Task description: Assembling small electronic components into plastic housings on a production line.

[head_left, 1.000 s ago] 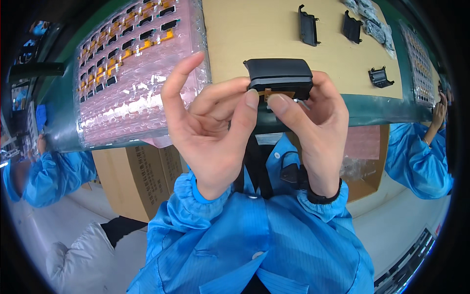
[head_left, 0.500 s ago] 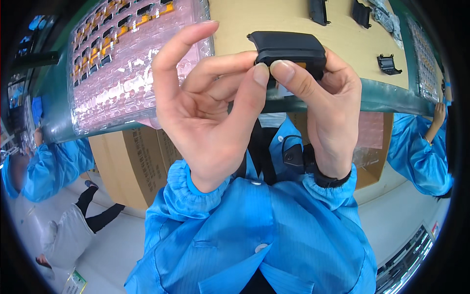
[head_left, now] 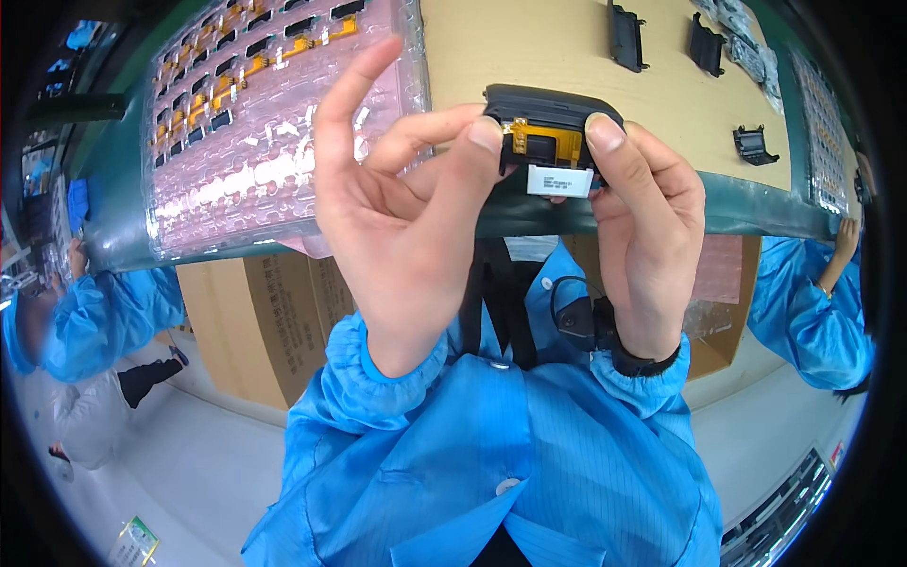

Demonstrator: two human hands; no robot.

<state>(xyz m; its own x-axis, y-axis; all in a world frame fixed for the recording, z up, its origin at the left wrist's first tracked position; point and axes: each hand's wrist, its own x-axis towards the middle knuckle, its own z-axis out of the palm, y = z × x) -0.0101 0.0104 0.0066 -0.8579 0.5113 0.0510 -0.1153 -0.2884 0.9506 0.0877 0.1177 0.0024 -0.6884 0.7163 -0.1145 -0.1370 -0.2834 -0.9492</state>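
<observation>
A small black plastic housing (head_left: pixel 548 102) is held up between both hands in front of the table edge. My left hand (head_left: pixel 397 227) pinches its left end with the thumb and a finger, while another finger sticks up and away. At the right end, my right hand (head_left: pixel 647 208) grips it with the thumb on the near face and fingers curled behind. An orange flex circuit (head_left: pixel 567 144) shows in the housing's near side. Below it hangs a white rectangular piece (head_left: pixel 559 182) with small print. The housing's far side is hidden.
A clear plastic tray (head_left: pixel 274 180) over pink material holds rows of small dark screens with orange flex strips. Black housing parts (head_left: pixel 625 40) lie on the tan board (head_left: pixel 510 47), near clear bags (head_left: pixel 746 57). Cardboard boxes (head_left: pixel 269 326) stand below. Co-workers in blue sleeves (head_left: pixel 113 317) flank me.
The housing has tilted and dropped slightly, so the orange flex circuit and white piece now show. My right thumb has moved right, away from the left thumb.
</observation>
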